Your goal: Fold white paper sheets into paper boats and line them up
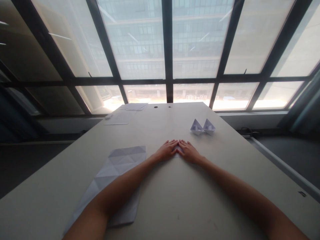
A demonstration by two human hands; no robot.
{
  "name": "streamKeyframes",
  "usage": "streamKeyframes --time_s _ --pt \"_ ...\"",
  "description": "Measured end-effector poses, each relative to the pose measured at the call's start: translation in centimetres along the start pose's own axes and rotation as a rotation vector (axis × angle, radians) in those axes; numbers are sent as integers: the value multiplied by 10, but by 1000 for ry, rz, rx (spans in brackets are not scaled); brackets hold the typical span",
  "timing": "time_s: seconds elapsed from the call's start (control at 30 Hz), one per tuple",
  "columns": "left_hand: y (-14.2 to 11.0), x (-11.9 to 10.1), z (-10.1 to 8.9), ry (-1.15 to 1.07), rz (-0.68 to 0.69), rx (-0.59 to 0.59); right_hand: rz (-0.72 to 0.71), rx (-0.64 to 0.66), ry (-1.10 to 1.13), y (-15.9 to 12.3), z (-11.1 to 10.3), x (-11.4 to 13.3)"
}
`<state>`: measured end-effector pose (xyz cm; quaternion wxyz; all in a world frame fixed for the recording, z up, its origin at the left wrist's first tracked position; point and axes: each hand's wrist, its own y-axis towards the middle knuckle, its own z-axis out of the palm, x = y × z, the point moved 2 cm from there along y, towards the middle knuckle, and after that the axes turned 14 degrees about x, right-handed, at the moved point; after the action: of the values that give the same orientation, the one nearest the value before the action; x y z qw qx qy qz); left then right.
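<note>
Flat and palm-down, with fingers stretched out rather than gripping, the left hand [167, 150] and the right hand [189, 152] angle inward until their fingertips nearly meet over a small piece of folded paper [177, 155], which lies under and between them (mostly covered, so its shape is hard to tell). Beyond the right hand and slightly to its right, a paper boat [196, 127] stands beside a second paper boat [209, 127], while a large creased sheet [125, 155] lies left of the left hand, partly beneath that forearm.
</note>
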<state>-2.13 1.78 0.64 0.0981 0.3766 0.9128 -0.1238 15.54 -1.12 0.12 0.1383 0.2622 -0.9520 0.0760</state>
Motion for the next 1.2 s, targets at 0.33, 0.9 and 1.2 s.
streamKeyframes --time_s 0.33,0.9,1.2 --pt "-1 1 2 40 5 11 41 -6 -14 2 1 0" --pt "0 3 9 140 -341 -28 175 -31 -71 1 2 2" --pt "3 9 9 100 -340 -143 -37 -29 -53 -5 -5 3"
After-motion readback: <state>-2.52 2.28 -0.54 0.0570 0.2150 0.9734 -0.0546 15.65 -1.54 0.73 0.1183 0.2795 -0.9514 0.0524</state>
